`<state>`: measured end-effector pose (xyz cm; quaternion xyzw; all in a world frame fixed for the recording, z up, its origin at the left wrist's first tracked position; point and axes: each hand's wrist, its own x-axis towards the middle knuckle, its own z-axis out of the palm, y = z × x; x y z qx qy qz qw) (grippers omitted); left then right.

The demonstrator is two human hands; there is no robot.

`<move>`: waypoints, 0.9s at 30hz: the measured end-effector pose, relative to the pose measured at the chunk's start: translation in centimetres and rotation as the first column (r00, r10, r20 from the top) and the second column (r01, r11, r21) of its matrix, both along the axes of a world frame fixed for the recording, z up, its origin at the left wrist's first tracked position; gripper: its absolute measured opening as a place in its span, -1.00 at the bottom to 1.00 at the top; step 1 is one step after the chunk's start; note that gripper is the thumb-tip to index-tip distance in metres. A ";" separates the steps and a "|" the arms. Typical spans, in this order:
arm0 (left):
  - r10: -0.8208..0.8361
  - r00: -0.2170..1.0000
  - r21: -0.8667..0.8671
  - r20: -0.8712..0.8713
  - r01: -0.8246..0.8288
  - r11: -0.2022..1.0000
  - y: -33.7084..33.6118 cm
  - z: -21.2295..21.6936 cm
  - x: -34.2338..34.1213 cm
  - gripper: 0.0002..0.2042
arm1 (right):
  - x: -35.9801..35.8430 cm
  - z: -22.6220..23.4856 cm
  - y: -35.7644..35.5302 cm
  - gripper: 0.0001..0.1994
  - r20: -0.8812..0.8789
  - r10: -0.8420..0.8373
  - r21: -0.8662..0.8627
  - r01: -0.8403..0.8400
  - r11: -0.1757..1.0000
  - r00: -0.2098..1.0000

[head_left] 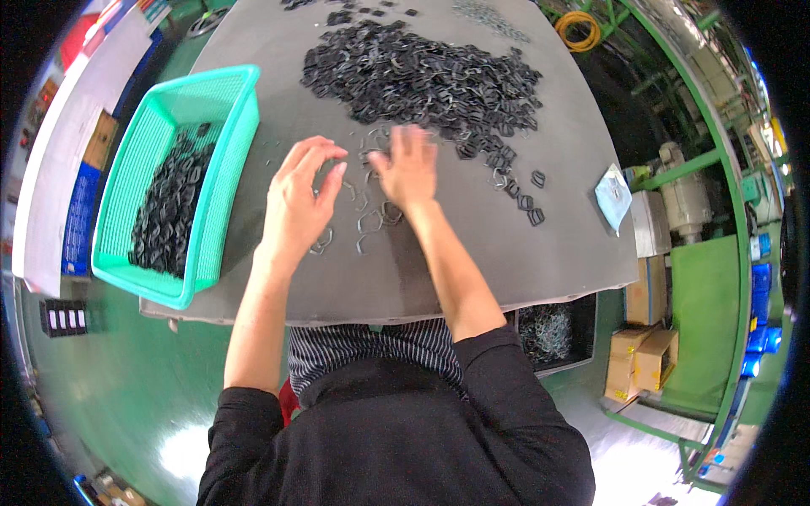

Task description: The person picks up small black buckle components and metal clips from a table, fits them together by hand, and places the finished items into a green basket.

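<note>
A large heap of small black ring-shaped parts (413,76) lies on the grey table (540,253). My right hand (409,169) is at the near edge of that heap, palm down with fingers stretched out; its fingertips are blurred by motion. Loose silvery wire-like pieces (369,222) lie scattered on the tabletop below and between my hands. My left hand (299,198) hovers to the left of these pieces. Its fingers are curved, with a gap between thumb and forefinger and nothing visible in them.
At the left a green plastic basket (187,291) holds many of the black parts. Thin metal pieces (489,18) lie at the table's far end, and a light-blue packet (613,199) at its right edge. Below the near right edge stands a dark bin (582,337) of metal pieces.
</note>
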<state>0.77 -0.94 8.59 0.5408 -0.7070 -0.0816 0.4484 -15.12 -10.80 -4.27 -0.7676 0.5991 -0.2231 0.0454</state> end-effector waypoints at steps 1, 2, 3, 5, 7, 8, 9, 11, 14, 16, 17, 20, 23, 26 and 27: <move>-0.010 1.000 0.022 -0.030 0.011 1.000 -0.7 -0.1 -1.0 -0.86 | 1.6 -1.4 -0.1 -0.32 -0.050 0.106 -0.007 -0.107 0.994 0.993; -0.019 0.997 0.048 -0.071 0.023 0.999 -1.4 -0.4 -2.0 -0.86 | 2.5 -0.1 0.7 -0.34 0.059 0.295 0.088 -0.299 0.950 0.954; -0.021 0.994 0.072 -0.106 0.029 0.997 -1.9 -0.9 -2.9 -0.86 | 3.7 -3.1 1.0 -0.38 0.127 0.403 -0.021 -0.404 0.915 0.906; -0.037 0.988 0.069 -0.149 0.048 0.996 -3.7 -1.7 -4.1 -0.86 | 2.5 0.2 3.4 -0.48 0.271 0.420 -0.113 -0.404 0.908 0.866; -0.062 0.996 0.000 -0.070 0.062 0.998 -5.8 -3.4 -5.0 -0.84 | -3.1 3.3 3.7 -0.52 0.224 0.282 -0.219 -0.234 0.947 0.933; -0.094 0.994 0.008 -0.057 0.095 0.995 -6.9 -4.4 -5.6 -0.82 | -7.2 4.7 3.5 -0.52 0.195 0.176 -0.297 -0.113 0.948 0.965; -0.125 0.991 0.016 -0.045 0.126 0.992 -8.0 -5.6 -6.3 -0.80 | -11.0 5.4 3.6 -0.53 0.159 0.000 -0.311 0.050 0.949 0.987; -0.255 0.964 0.080 -0.074 0.260 0.962 -10.2 -8.7 -8.4 -0.63 | -18.7 3.9 4.4 -0.45 0.140 -0.419 -0.148 0.438 0.887 0.897; -0.136 0.976 0.010 0.169 0.136 0.991 -12.7 -11.0 -12.9 -0.51 | -22.8 -0.3 2.9 -0.37 -0.022 -0.552 -0.083 0.549 0.832 0.834; -0.117 0.955 0.027 0.274 0.114 0.993 -14.7 -11.7 -14.7 -0.48 | -22.1 -0.6 0.5 -0.38 -0.023 -0.458 -0.047 0.457 0.888 0.888; -0.115 0.938 0.040 0.327 0.108 0.993 -15.3 -12.0 -15.4 -0.47 | -21.2 -0.7 -1.1 -0.40 -0.012 -0.386 -0.120 0.382 0.916 0.922; -0.360 0.891 0.079 0.276 0.352 0.933 -16.3 -13.3 -15.9 -0.52 | -16.4 0.0 -4.8 -0.59 0.143 -0.039 -0.267 0.077 0.961 0.989; -0.311 0.946 0.096 0.096 0.302 0.948 -14.0 -13.3 -14.4 -0.64 | -13.0 -0.3 -4.5 -0.66 0.297 0.192 -0.243 -0.121 0.962 0.935; -0.208 0.971 0.156 -0.120 0.225 0.962 -9.9 -11.3 -11.7 -0.75 | -11.4 1.1 -0.8 -0.72 0.360 0.286 -0.191 -0.230 0.954 0.888; -0.171 0.960 0.262 -0.221 0.228 0.938 -8.4 -10.3 -11.1 -0.77 | -12.0 1.3 -0.1 -0.74 0.401 0.310 -0.158 -0.268 0.950 0.862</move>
